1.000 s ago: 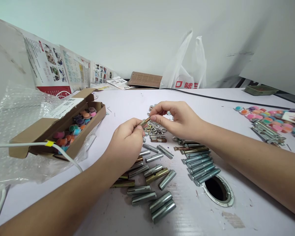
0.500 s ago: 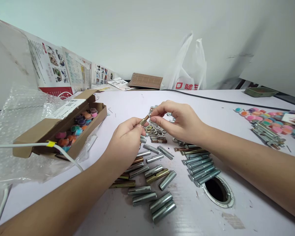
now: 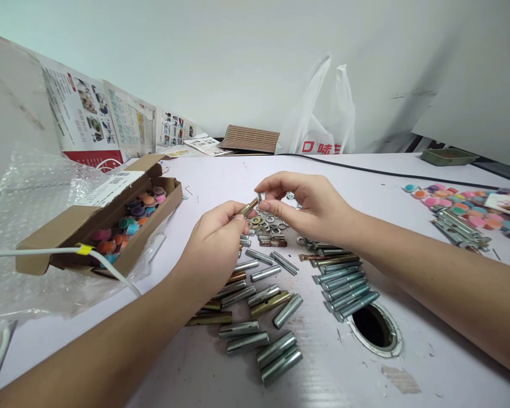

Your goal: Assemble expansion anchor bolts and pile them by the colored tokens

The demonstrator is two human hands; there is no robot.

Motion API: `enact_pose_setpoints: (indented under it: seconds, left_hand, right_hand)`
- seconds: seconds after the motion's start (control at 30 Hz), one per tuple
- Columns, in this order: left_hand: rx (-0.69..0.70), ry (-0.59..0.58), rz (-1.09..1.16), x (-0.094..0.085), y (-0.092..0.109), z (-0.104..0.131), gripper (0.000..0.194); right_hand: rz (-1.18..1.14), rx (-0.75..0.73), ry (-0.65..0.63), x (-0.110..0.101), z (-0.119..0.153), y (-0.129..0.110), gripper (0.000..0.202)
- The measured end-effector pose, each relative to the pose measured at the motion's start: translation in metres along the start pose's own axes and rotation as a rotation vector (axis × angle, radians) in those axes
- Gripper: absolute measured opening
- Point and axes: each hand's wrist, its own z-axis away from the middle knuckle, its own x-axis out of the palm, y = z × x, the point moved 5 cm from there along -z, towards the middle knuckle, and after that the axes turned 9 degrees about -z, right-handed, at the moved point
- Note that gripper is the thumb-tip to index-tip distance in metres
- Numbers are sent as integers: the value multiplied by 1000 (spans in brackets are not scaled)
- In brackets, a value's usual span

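Note:
My left hand (image 3: 208, 243) is closed on a brass-coloured expansion bolt (image 3: 249, 208), thumb and forefinger around its sleeve, with the threaded end pointing up and right. At that end my right hand (image 3: 318, 204) pinches a small silvery nut (image 3: 260, 198) between thumb and fingertips. Whether the nut is on the thread I cannot tell. Loose washers (image 3: 266, 222) and nuts lie under and behind the hands. Below my left hand are several split metal sleeves (image 3: 271, 304), silver and brass-coloured. Bolts (image 3: 344, 283) lie in a row below my right wrist.
On the left, an open cardboard box (image 3: 172, 198) with coloured caps rests on bubble wrap (image 3: 38, 226), a white cable (image 3: 38, 251) crossing it. More caps (image 3: 476, 209) and assembled bolts (image 3: 459, 229) lie at the right. A round table hole (image 3: 374, 328) is at front right; a plastic bag (image 3: 323, 119) stands behind.
My right fingertips have shifted slightly at the bolt's threaded end, and the nut there shows more clearly. My left hand still grips the sleeve. The whole view has moved a little.

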Motion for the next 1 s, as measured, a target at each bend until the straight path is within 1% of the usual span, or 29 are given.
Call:
enact_pose_setpoints:
  seconds: [0.07,0.13,0.2,0.3,0.4,0.47,0.63,0.8,0.9,0.97,1.0]
  left_hand:
    - [-7,1,-3,1,0,1,17]
    - [-16,-7,23,2,-1,0,14]
    - [-28,-37,96,4,-3,-1,12]
    - [-24,-124,256,8,-6,-4,11]
    - [-12,-198,344,11,-6,-4,11]
    - [-26,-218,368,12,-6,-3,11]
    - [-40,-226,440,12,-3,-1,10]
    - [-46,-239,471,11,0,0,10]
    - [-44,-242,489,11,2,1,12]
    - [-61,-227,548,11,3,1,12]
    - [-76,-213,589,11,3,1,11]
  right_hand:
    - [-92,53,32,-2,-2,1,26]
    - [-229,160,120,-6,-3,5,33]
    - [-368,263,184,-7,-4,9,37]
    - [-511,337,192,-3,-4,8,33]
    - [-572,399,172,1,-3,6,31]
    - [-580,426,163,3,-2,4,31]
    - [-573,455,161,4,0,7,29]
    - [-556,468,100,9,1,7,32]
    - [-456,449,35,10,-1,4,36]
    - [-342,402,41,4,-4,3,41]
    - [-279,373,66,-1,-6,3,43]
